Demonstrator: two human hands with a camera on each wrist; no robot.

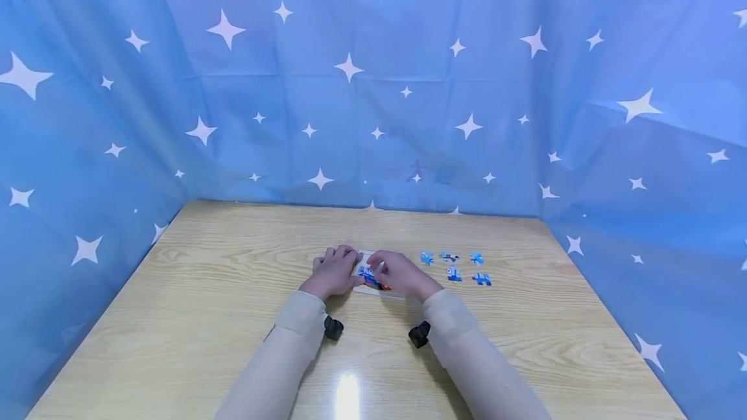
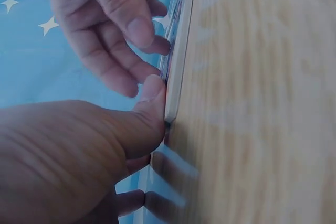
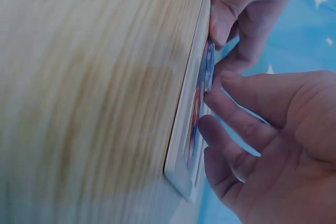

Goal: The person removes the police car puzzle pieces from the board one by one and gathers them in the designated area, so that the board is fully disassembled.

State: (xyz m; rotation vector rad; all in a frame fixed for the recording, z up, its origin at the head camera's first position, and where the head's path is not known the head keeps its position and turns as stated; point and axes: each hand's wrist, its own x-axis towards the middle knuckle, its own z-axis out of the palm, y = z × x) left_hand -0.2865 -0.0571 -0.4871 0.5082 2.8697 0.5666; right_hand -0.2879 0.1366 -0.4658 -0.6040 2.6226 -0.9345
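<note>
A small jigsaw puzzle board (image 1: 379, 292) with a pale border lies flat on the table, partly covered by both hands. Blue, red and orange puzzle pieces (image 1: 366, 275) sit inside it. Along its left side, my left hand (image 1: 335, 271) rests with the thumb (image 2: 153, 90) pressing down at the edge and the other fingers spread on the tabletop. Over the board, my right hand (image 1: 401, 273) has loosely bent fingers (image 3: 212, 129), their tips at the puzzle surface. Between its thumb and index finger no held piece can be made out.
Several loose blue puzzle pieces lie to the right of the board, among them one piece (image 1: 454, 273) and another piece (image 1: 482, 279). The wooden table (image 1: 222, 316) is bordered by a blue star-patterned curtain (image 1: 408, 135) at the back and sides.
</note>
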